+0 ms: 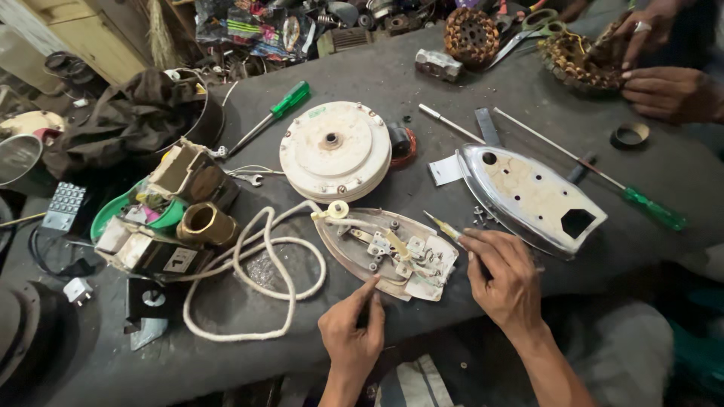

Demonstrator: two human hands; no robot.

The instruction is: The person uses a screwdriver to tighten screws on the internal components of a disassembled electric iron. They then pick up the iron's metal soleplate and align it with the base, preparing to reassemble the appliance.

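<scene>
Iron soleplate [385,252] lies on table [422,90], long axis left-right, tip left. Left hand [351,332] pins near edge, grip empty. Right hand [507,275] closer, grip pinching screwdriver [443,226], aimed left into wiring.

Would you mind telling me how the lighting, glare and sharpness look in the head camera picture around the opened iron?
In the head view, soft light falls on the iron base, which is sharp, as are the left hand and right hand; a mild glare runs along the rim of the chrome cover; the frame's edges darken and bend with wide-angle distortion.
</scene>
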